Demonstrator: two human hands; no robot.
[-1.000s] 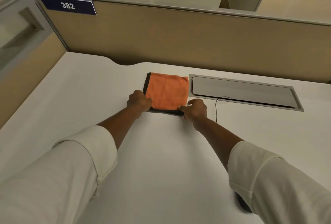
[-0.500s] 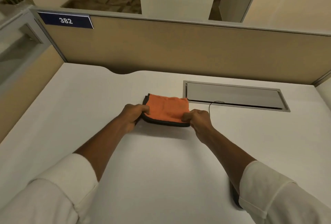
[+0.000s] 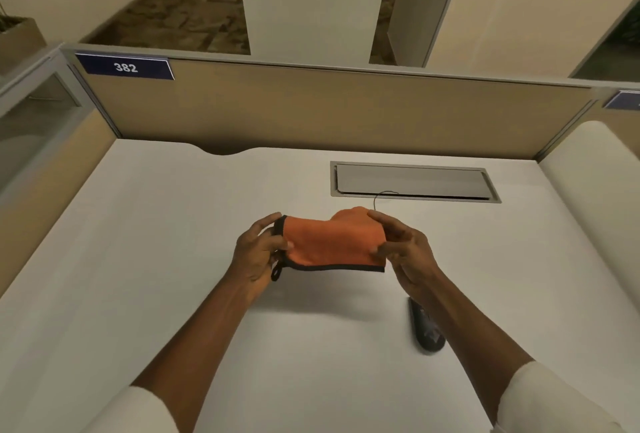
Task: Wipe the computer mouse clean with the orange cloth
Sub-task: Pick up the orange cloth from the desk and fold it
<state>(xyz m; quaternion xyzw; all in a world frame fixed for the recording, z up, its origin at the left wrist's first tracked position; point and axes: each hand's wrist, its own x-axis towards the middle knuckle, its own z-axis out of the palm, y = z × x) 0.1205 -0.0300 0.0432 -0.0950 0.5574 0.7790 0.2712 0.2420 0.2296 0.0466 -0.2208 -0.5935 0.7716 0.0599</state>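
Head view: left hand (image 3: 258,252) and right hand (image 3: 405,250) pinch the orange cloth (image 3: 332,245) above the table (image 3: 138,259); mouse (image 3: 426,332) lies beneath the right forearm.

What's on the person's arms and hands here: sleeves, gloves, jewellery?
Both arms wear white sleeves pushed up toward the elbows, so the forearms are bare: left sleeve, right sleeve. The left hand and right hand are ungloved. No watch, ring or bracelet shows on either wrist or on the fingers. The sleeves carry no markings.
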